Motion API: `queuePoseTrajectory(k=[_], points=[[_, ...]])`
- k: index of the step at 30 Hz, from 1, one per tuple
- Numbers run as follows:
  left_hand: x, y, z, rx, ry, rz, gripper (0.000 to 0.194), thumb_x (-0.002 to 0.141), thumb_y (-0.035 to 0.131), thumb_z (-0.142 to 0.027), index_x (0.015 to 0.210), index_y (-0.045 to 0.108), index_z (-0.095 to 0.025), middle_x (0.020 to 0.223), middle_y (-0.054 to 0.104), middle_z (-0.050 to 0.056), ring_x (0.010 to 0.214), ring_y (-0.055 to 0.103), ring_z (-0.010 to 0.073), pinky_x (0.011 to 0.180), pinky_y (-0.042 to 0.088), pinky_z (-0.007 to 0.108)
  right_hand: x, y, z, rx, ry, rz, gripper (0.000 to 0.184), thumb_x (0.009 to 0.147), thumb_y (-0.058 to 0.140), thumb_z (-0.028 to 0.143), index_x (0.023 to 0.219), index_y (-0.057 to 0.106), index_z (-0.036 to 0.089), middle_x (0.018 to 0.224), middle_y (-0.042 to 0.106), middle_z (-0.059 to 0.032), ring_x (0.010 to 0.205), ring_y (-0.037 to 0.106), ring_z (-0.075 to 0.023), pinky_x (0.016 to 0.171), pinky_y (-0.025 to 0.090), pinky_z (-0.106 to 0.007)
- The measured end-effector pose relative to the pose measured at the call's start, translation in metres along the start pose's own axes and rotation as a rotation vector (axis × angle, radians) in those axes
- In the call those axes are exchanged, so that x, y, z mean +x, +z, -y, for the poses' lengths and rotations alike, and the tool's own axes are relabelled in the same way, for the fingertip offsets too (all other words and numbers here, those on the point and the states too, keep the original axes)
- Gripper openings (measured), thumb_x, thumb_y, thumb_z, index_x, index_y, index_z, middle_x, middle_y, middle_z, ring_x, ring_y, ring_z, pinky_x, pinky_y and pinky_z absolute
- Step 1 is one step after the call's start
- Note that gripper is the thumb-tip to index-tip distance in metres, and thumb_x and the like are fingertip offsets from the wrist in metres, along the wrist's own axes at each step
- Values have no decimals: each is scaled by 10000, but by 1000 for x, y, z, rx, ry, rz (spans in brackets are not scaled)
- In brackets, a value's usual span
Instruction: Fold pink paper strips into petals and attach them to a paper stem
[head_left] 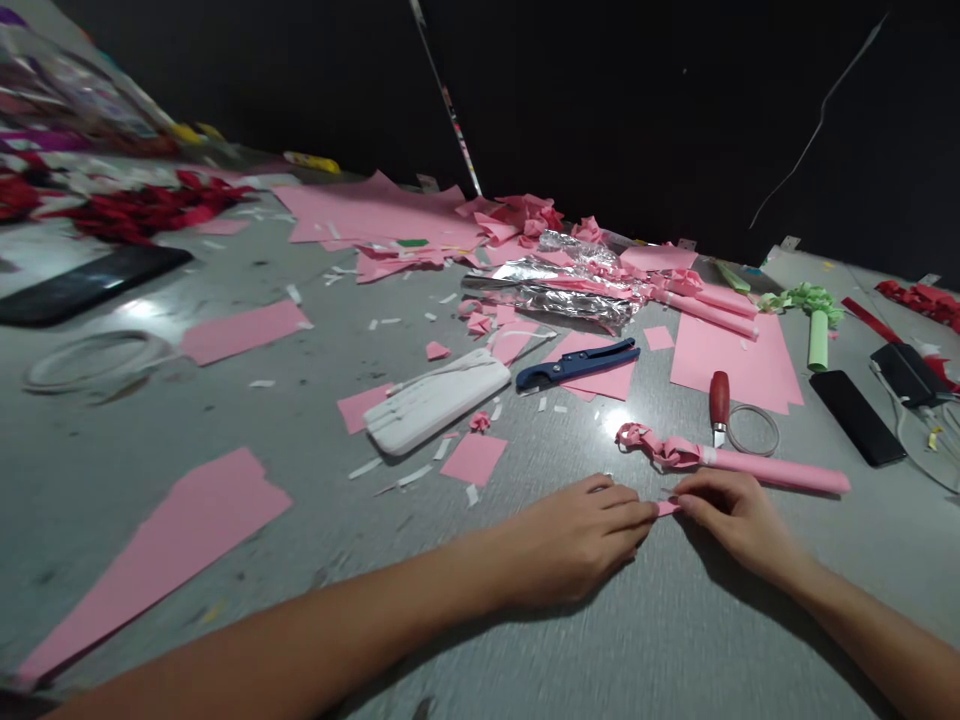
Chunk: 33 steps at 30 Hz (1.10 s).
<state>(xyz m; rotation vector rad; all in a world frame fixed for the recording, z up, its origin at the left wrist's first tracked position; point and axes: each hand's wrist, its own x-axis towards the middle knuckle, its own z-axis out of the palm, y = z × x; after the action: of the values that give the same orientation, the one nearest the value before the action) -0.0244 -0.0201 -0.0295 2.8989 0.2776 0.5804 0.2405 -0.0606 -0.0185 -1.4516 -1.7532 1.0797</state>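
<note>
A small strip of pink paper [667, 508] lies between my two hands, low on the table. My left hand [589, 530] rests palm down, with its closed fingertips on the strip's left end. The thumb and fingers of my right hand [731, 515] pinch the other end, and a thin tip shows above them that I cannot make out. Just beyond my right hand is a pink paper tube [784, 470] with crumpled, looped paper at its left end. A red-handled knife [719, 405] and a coil of thin wire [754, 430] lie behind that tube.
A white flat block with a cord [439, 400] and a blue hand tool [577, 364] lie farther back. Behind them are silver foil [570, 300] and pink sheets [375, 215]. Black phones [857, 417] lie at both sides. A pink cut-out [172, 550] is left of my forearm.
</note>
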Motion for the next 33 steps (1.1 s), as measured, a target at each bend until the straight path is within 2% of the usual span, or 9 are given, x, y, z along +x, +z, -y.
queuePoseTrajectory(k=[4,9,15,18,21,24,28,33], points=[[0,-3,1,-3,-34,-12,189,1081,553,-121,1213,688,-131,1201,777,94,1074,691,237,923,508,386,-2,2,-4,8,-44,-75,194,995,706,371,1037,847,244,1028,854,-85,935,777,-273,915,608,-424],[-2,-4,3,0,-200,8,180,1111,525,-185,1092,703,-166,1008,743,64,870,652,214,764,471,353,-6,6,-8,-24,-144,-128,184,1012,706,335,1112,842,262,1083,852,-87,985,788,-281,934,622,-441],[-3,-5,2,33,-222,16,221,1098,478,-147,1094,698,-153,939,725,68,837,639,233,723,467,363,-7,5,-5,-43,-219,-170,142,992,714,287,1051,838,250,990,850,-76,871,786,-257,784,631,-377],[-4,-3,2,16,-245,-7,240,1091,460,-128,1159,689,-143,956,724,76,830,646,234,727,488,357,-6,3,-1,-27,-222,-198,119,971,741,284,1040,829,244,990,844,-80,839,770,-243,729,607,-347],[-5,-4,3,-105,-338,-62,297,1089,451,-141,1310,650,-146,1048,711,93,866,657,227,744,524,340,-6,1,2,9,-196,-212,116,956,765,296,1040,816,235,978,826,-75,763,728,-212,677,571,-327],[-7,-6,3,-258,-423,-94,382,1092,419,-140,1428,598,-173,1124,672,96,885,661,207,762,552,321,-6,1,4,69,-138,-196,110,967,744,315,987,790,217,872,774,-47,633,642,-165,585,510,-298],[-5,-10,-1,-329,-466,-86,363,1130,361,-181,1359,643,-187,1076,640,79,841,651,196,752,549,324,-8,0,5,86,-91,-137,171,987,707,336,877,736,208,751,690,-15,584,573,-146,541,457,-285],[-2,-10,-4,-282,-470,-63,349,1172,362,-308,1211,684,-178,1017,666,78,837,661,212,758,546,344,-12,1,6,78,-112,-87,204,1014,681,332,849,702,214,761,677,-18,627,588,-156,568,468,-287]])
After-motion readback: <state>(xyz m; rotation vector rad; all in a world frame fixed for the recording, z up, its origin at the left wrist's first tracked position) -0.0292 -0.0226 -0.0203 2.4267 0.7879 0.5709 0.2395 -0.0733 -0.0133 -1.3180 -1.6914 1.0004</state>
